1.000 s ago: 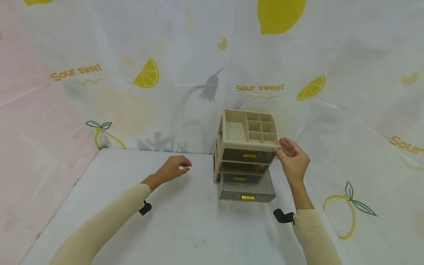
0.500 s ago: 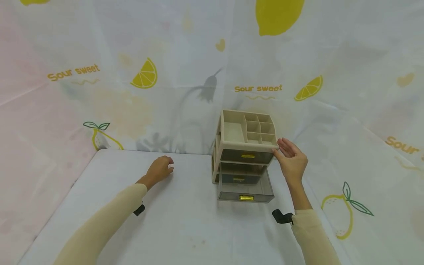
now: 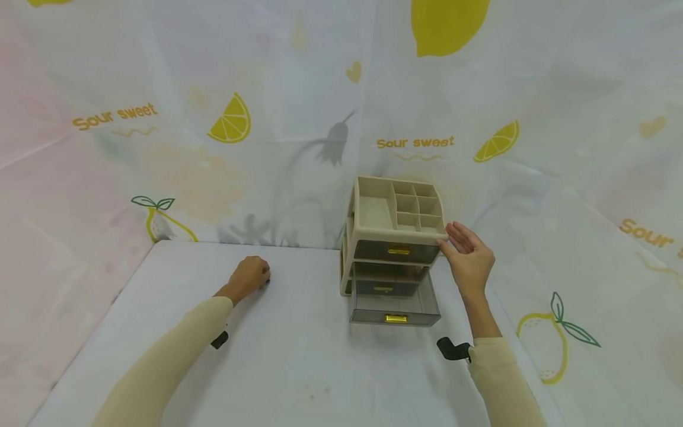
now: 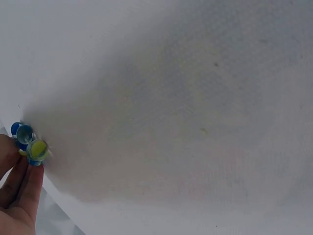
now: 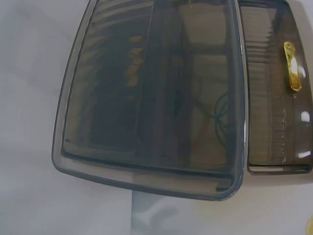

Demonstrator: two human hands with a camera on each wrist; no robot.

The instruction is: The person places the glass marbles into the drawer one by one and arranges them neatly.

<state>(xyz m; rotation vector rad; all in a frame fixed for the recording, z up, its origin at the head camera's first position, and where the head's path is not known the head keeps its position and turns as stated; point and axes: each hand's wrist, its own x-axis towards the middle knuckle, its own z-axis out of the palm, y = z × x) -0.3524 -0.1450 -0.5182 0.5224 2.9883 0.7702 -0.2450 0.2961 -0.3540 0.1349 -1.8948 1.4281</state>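
In the head view, a beige drawer organizer [image 3: 373,232] stands at the right rear of the table. One smoky transparent drawer [image 3: 396,302] below the top one is pulled out; the top drawer [image 3: 397,251] is closed. My right hand [image 3: 472,264] touches the organizer's front right corner, thumb at the front edge, fingers straight along the side. It is not seen in the right wrist view. Left of the organizer, my left hand [image 3: 248,277] is low over the table. The left wrist view shows its fingertips pinching a small cluster of clear, blue and yellow beads [image 4: 30,143] close to the white surface.
Divided compartments [image 3: 418,206] top the organizer. The white tabletop [image 3: 299,367] reaches back to a lemon-printed cloth backdrop [image 3: 299,71]. In the right wrist view, the pulled-out drawer [image 5: 146,181] lies beside another drawer's gold handle [image 5: 292,66].
My left hand has moved left, away from the organizer, and its fingers have turned down and drawn together. My right hand stays at the organizer's corner; the drawers look unchanged.
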